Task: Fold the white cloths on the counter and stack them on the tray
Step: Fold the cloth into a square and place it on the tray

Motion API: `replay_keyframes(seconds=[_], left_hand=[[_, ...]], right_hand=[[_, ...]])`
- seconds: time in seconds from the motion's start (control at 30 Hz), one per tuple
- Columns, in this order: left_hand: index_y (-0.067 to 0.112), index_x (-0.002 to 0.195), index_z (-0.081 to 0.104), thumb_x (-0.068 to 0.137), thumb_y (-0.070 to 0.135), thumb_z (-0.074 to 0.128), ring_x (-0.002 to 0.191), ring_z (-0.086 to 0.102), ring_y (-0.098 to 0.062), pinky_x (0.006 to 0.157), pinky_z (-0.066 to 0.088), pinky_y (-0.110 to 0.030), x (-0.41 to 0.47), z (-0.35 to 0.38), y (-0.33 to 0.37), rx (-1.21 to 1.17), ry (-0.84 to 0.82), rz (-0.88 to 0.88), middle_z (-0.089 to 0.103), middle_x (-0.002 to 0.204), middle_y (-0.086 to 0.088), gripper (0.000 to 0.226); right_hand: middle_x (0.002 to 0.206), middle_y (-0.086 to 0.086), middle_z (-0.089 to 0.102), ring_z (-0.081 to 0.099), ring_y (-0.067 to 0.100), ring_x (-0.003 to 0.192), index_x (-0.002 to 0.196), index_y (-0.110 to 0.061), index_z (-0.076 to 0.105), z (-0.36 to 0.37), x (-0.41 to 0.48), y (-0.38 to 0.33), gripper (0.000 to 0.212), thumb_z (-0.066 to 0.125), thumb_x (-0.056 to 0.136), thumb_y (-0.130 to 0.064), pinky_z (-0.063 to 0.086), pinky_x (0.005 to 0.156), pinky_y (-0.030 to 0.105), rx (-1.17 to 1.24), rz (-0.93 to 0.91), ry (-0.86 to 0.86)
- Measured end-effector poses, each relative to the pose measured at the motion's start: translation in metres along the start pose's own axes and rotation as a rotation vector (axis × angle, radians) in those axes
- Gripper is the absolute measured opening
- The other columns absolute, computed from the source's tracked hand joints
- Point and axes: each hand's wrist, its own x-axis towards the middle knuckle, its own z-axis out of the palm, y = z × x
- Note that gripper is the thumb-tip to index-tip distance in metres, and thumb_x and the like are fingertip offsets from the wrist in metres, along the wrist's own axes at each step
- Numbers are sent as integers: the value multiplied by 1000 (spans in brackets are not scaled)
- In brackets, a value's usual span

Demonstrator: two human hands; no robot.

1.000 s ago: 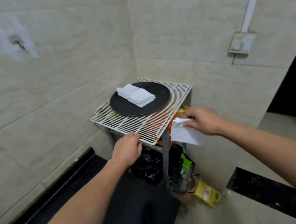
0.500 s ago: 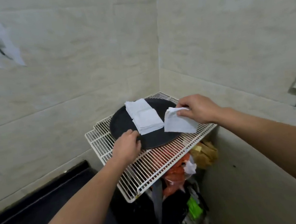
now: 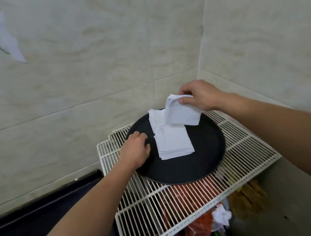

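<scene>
A round black tray [image 3: 185, 170] lies on a white wire rack [image 3: 179, 207] in a tiled corner. Two folded white cloths rest on the tray: a near one [image 3: 173, 143] overlapping a far one [image 3: 155, 117]. My right hand [image 3: 199, 96] pinches the top edge of a third folded white cloth [image 3: 182, 114], which hangs above the back of the tray, over the far cloth. My left hand [image 3: 136, 150] rests on the tray's left rim with fingers curled, just left of the near cloth.
Tiled walls close in behind and to the right. Under the rack sit red packaging [image 3: 189, 193], crumpled white paper [image 3: 221, 216] and brown items [image 3: 247, 198]. A dark ledge [image 3: 36, 217] runs along the lower left.
My right hand carried the folded cloth from beside the rack's front to above the back of the tray. My left hand shifted from the rack's edge onto the tray's rim.
</scene>
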Motion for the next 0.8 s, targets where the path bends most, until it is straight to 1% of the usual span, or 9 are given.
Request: replay_keyframes(seconds=[0.17, 0.3, 0.47, 0.53, 0.7, 0.8], left_hand=[[13, 120, 56, 91, 29, 52, 108, 50, -28, 89, 45, -40, 24, 14, -7, 38, -19, -16, 53, 117, -7, 33], [14, 120, 56, 91, 31, 50, 108, 49, -28, 89, 45, -41, 26, 27, -9, 53, -46, -38, 52, 118, -7, 34], [15, 115, 59, 92, 33, 46, 105, 48, -27, 87, 40, -38, 22, 41, -6, 74, 4, -76, 52, 118, -6, 32], [15, 114, 59, 92, 33, 46, 104, 48, -26, 87, 38, -37, 22, 42, -6, 67, 22, -81, 52, 117, -6, 31], [14, 117, 59, 92, 33, 47, 107, 47, -26, 89, 38, -37, 21, 43, -7, 30, 36, -88, 52, 120, -5, 33], [14, 115, 60, 91, 32, 48, 105, 48, -26, 89, 38, -37, 22, 45, -8, 28, 50, -86, 53, 117, -5, 33]], right_hand=[[88, -7, 59, 55, 16, 85, 87, -26, 63, 17, 38, 4, 1, 63, 88, -26, 44, 73, 33, 60, -56, -63], [91, -5, 63, 59, 19, 89, 91, -22, 66, 37, 61, 9, 6, 64, 87, -27, 48, 79, 38, 64, -81, -147], [92, -5, 61, 58, 19, 92, 93, -22, 66, 61, 94, 15, 8, 62, 89, -27, 47, 80, 36, 41, -122, -239], [96, -4, 62, 58, 20, 93, 94, -23, 65, 71, 109, 19, 7, 61, 90, -27, 47, 80, 36, 32, -112, -250], [106, -1, 61, 56, 22, 100, 101, -20, 65, 98, 140, 37, 14, 60, 91, -29, 46, 83, 36, -18, -62, -280], [111, 0, 62, 56, 23, 103, 106, -19, 65, 114, 146, 46, 19, 60, 91, -29, 43, 80, 33, -16, -17, -290]])
